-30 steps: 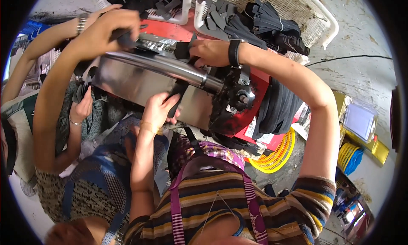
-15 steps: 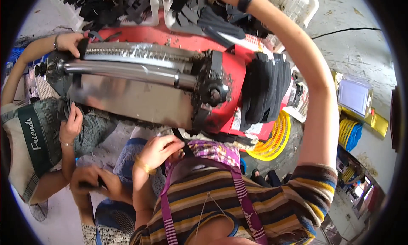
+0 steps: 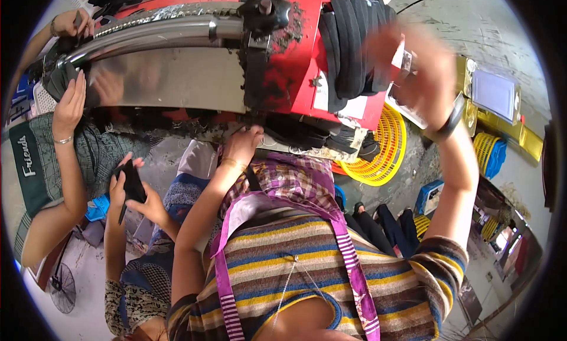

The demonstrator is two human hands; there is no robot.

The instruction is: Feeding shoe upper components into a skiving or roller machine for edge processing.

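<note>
My left hand (image 3: 241, 147) is at the front edge of a red machine (image 3: 295, 87), below its metal plate (image 3: 171, 81). Its fingers are bent together against the edge, and whatever they grip is hidden. My right hand (image 3: 422, 75), smeared by motion, is in the air just right of a stack of black fabric-like strips (image 3: 348, 45) on the machine's right end. Whether it holds anything cannot be made out. A polished roller (image 3: 159, 36) runs across the machine behind the plate. More dark strips (image 3: 304, 131) lie on the ledge right of my left hand.
A person at far left has both hands (image 3: 69, 107) at the machine's left end. Nearer, another person's hands (image 3: 147, 202) hold a flat black piece (image 3: 134, 181). A yellow basket (image 3: 390, 155) stands below the machine's right end; yellow boxes (image 3: 522, 137) are farther right.
My right hand has come down from the crates at the back to beside the strip stack. My left hand has gone up to the machine's front edge. The view has shifted.
</note>
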